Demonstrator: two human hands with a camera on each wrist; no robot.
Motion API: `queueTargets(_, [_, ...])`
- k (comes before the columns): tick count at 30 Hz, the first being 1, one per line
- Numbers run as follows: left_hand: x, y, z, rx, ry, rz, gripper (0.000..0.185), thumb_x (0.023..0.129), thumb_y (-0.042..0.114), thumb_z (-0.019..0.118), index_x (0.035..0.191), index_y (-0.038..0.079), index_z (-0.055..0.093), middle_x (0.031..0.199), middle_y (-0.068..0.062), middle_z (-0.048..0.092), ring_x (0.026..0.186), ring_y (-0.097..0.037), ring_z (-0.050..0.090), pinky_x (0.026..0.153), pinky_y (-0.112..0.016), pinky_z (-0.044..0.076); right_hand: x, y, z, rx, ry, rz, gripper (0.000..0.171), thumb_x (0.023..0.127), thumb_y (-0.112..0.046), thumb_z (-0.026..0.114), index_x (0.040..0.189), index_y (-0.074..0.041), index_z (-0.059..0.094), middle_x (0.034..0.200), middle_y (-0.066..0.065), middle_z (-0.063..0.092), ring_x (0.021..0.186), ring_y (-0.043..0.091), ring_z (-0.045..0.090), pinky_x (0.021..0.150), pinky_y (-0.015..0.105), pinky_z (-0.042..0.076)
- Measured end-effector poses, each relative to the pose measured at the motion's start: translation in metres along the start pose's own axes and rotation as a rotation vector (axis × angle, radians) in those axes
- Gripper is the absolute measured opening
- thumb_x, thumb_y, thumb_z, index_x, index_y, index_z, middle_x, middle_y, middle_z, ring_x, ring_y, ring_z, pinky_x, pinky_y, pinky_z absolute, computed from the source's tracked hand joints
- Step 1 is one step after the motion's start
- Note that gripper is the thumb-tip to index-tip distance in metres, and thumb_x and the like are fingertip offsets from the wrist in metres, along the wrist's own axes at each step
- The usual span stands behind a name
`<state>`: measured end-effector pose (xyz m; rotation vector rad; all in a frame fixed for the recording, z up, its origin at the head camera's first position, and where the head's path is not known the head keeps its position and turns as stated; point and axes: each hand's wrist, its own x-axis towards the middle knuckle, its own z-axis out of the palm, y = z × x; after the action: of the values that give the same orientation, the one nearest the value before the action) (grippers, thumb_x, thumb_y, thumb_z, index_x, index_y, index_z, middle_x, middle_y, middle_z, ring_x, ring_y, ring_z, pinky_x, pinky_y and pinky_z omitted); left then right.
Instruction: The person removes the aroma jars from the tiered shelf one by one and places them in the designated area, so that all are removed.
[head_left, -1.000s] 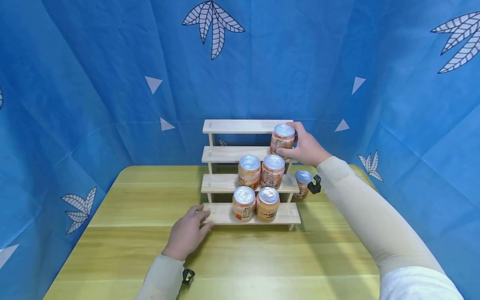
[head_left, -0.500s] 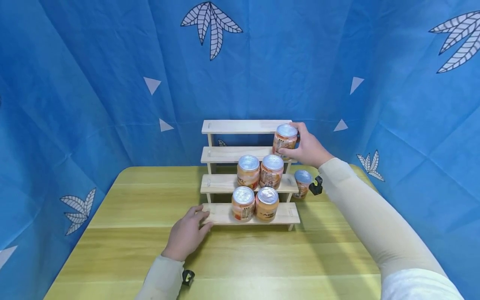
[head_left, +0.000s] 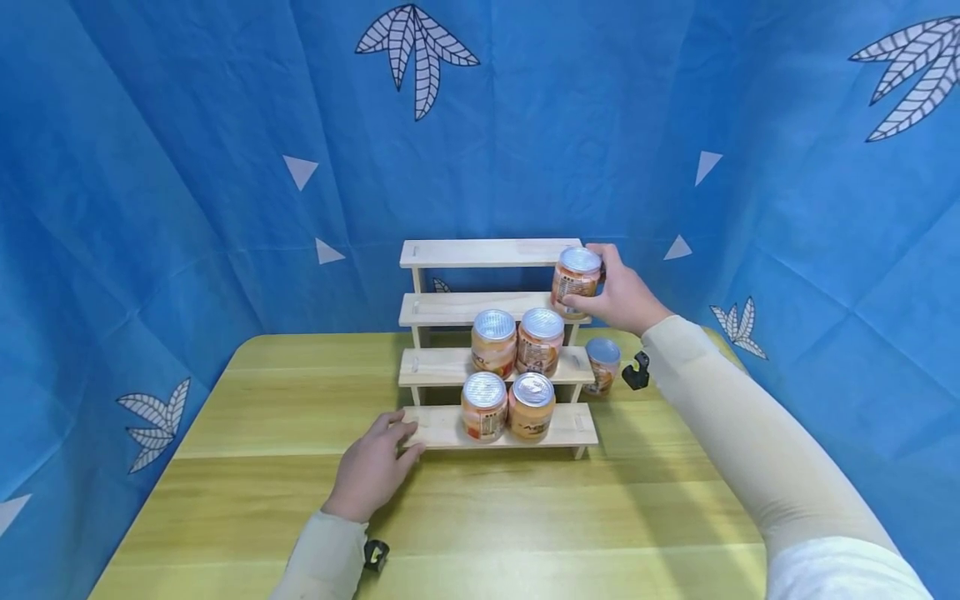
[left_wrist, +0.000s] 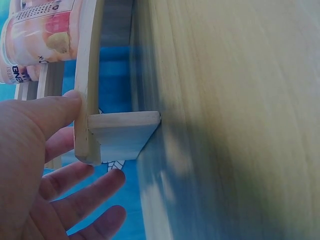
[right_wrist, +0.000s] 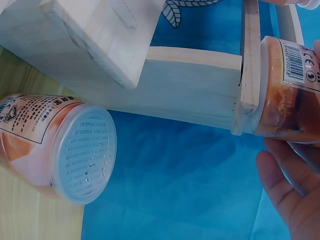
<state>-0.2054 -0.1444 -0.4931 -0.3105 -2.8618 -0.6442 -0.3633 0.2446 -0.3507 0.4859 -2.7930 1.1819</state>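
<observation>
A four-step wooden display shelf [head_left: 442, 426] stands on the table. My left hand [head_left: 371, 468] pinches the left end of its lowest step between thumb and index finger, the other fingers loose in the left wrist view. My right hand [head_left: 628, 292] grips a jar of orange fruit [head_left: 576, 282] with a silver lid, at the right end of the second step from the top. In the right wrist view this jar [right_wrist: 287, 90] stands against the step's board. Two jars stand side by side on the step below, the nearer-left one [head_left: 494, 343] included, and two more [head_left: 484, 406] on the lowest step.
Another fruit jar [head_left: 602, 365] stands on the table just right of the shelf, under my right wrist. A blue cloth [head_left: 525, 125] with leaf prints hangs behind and at both sides of the yellow wooden table [head_left: 480, 517]. The top step [head_left: 480, 252] bears no jar.
My right hand has shifted slightly to the right along the step with the jar in it. The left hand stays at the lowest step; the whole view drifts slightly.
</observation>
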Motion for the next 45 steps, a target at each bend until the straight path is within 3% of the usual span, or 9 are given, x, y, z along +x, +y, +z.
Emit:
queueTargets(30, [-0.001,-0.003,-0.001,-0.008,-0.017,-0.009,0.043,0.094,0.036,0.072,0.127,0.009,0.069,0.142,-0.014,0.056,0.115,-0.037,0.064,0.089,-0.053,0.056,-0.01,0.01,-0.013,-0.048,0.118,0.063,0.099,0.088,-0.04,0.077,0.156,-0.008,0.014,0.141,0.023,0.046,0.123,0.039,0.055,0.097,0.056,0.052])
queueTargets(35, [-0.001,0.002,0.006,-0.019,-0.029,-0.001,0.043,0.095,0.036,0.071,0.128,0.008,0.069,0.143,-0.016,0.055,0.117,-0.037,0.063,0.089,-0.054,0.056,-0.018,0.03,-0.024,-0.046,0.159,0.097,0.096,0.088,-0.037,0.077,0.155,-0.008,0.016,0.14,0.023,0.047,0.122,0.039,0.055,0.096,0.056,0.052])
queueTargets(41, [-0.007,0.001,0.004,0.003,-0.04,-0.021,0.044,0.094,0.035,0.072,0.128,0.007,0.069,0.143,-0.019,0.054,0.114,-0.039,0.064,0.083,-0.054,0.057,-0.022,0.052,-0.024,-0.024,0.174,0.134,0.096,0.086,-0.039,0.079,0.154,-0.008,0.019,0.138,0.021,0.049,0.12,0.036,0.057,0.096,0.053,0.052])
queueTargets(45, [0.002,0.009,0.006,0.0,-0.044,0.011,0.044,0.095,0.035,0.072,0.128,0.006,0.069,0.142,-0.021,0.054,0.112,-0.04,0.065,0.08,-0.054,0.058,-0.034,0.068,-0.034,-0.042,0.207,0.164,0.094,0.086,-0.035,0.08,0.153,-0.008,0.019,0.137,0.022,0.05,0.119,0.037,0.057,0.093,0.053,0.053])
